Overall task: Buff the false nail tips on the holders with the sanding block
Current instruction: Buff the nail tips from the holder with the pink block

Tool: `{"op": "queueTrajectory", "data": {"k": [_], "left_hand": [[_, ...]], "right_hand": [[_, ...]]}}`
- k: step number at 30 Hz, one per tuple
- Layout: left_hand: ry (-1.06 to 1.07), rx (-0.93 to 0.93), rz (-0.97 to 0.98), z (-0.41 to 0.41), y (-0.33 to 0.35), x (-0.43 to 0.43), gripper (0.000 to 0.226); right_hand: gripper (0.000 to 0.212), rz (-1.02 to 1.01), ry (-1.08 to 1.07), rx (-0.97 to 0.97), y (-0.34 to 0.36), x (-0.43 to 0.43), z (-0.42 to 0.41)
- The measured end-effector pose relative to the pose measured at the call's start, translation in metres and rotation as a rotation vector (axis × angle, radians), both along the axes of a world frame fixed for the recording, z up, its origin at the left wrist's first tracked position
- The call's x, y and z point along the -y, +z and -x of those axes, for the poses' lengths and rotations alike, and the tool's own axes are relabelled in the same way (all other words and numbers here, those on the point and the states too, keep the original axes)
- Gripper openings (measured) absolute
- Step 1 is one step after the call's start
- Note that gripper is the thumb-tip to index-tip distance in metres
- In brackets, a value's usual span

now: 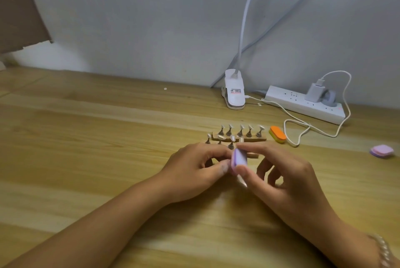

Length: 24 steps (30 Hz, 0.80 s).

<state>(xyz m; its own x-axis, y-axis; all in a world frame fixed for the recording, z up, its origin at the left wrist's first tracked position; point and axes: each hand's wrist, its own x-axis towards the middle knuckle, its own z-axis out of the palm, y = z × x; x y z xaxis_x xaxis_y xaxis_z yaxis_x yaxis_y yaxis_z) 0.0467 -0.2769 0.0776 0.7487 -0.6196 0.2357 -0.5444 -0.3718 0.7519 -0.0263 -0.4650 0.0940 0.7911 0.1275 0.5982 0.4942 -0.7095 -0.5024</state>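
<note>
My right hand (279, 177) pinches a small lilac sanding block (239, 158) between thumb and forefinger, held on edge above the table. My left hand (194, 170) has its fingers curled right beside the block; what it holds is hidden behind the fingers and the block. Just beyond both hands stand two rows of small metal holders with clear false nail tips (240, 131) on brown base strips (244, 139). The near strip is partly covered by my hands.
An orange and yellow sanding block (277, 134) lies right of the holders, and a pink and purple one (382, 151) sits far right. A white clip lamp base (234, 92), a power strip (303, 104) with charger and a looping white cable (307, 127) occupy the back right.
</note>
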Motion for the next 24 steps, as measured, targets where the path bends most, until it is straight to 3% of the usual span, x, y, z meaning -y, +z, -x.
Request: {"op": "queueTrajectory", "data": {"k": [2,7,24], "left_hand": [[-0.020,-0.010,0.038,0.0002,0.0008,0.0004,0.021],[-0.003,-0.072,0.081,0.0000,-0.0006,0.0009,0.016],[-0.016,-0.025,0.056,0.0000,0.0012,0.0001,0.018]], "right_hand": [[0.031,-0.059,-0.069,-0.030,0.0012,0.0031,-0.0030],[0.035,0.015,-0.022,-0.004,-0.0014,-0.0013,-0.0003],[0.027,-0.010,-0.023,0.015,-0.0010,0.0000,-0.0005]]}}
